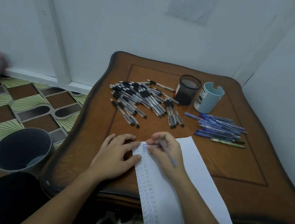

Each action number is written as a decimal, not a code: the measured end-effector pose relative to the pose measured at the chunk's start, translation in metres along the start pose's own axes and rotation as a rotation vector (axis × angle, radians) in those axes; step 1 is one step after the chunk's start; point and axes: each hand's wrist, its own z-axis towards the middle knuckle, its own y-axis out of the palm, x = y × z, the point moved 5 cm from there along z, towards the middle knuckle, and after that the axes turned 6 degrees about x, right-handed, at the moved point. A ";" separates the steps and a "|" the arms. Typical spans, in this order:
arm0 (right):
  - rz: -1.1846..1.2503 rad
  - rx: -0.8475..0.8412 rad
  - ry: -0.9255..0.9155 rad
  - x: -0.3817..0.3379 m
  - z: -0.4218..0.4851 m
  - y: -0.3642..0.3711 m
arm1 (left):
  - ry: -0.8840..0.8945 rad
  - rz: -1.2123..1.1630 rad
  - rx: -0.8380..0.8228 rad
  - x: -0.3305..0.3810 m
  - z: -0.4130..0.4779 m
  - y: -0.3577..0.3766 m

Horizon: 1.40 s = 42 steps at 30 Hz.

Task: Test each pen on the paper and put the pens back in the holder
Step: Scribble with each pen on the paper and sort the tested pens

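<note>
Pens everywhere on this little wooden table (235, 165), and only one of them is in use: a clear-barrelled pen (171, 158) with a blue end, pinched between the thumb and fingers of the person's right hand (171, 147), tip down near the top left corner of the paper (195, 180). That paper is a long white sheet running diagonally and hanging off the near edge of the table, with rows of small blue scribbles down its left side. The left hand (116, 153) holds nothing, it just lies with loose fingers on the wood and the thumb pressing on the paper's left edge. As for the containers, the black mesh holder (188, 90) stands upright at the back, and from where I stand you can see down through its mesh to the bottom. Touching it on the right is a pale blue cup (208, 98) with a notched rim and some print on its side; I only see its inner wall, so I can't say what's in it. A big heap of black-grip pens (139, 98) lies left of the holder, a smaller bunch of blue pens (220, 128) lies in front of the cup, and one green pen (228, 144) sits at the near edge of that bunch. On the patterned floor by the table's left corner stands a dark bin (21, 149), its inside too dim to make out.
</note>
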 end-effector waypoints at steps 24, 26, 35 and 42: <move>0.299 0.126 0.133 0.003 -0.004 -0.004 | -0.231 -0.374 0.220 -0.002 0.006 -0.012; 0.281 0.092 0.107 0.003 -0.003 -0.003 | -0.233 -0.383 0.217 -0.002 0.005 -0.012; 0.318 0.071 0.158 0.004 -0.003 -0.003 | -0.194 -0.512 0.208 0.000 0.005 -0.013; 0.231 -0.009 0.102 0.007 0.002 0.000 | -0.197 -0.426 0.161 -0.006 0.008 -0.006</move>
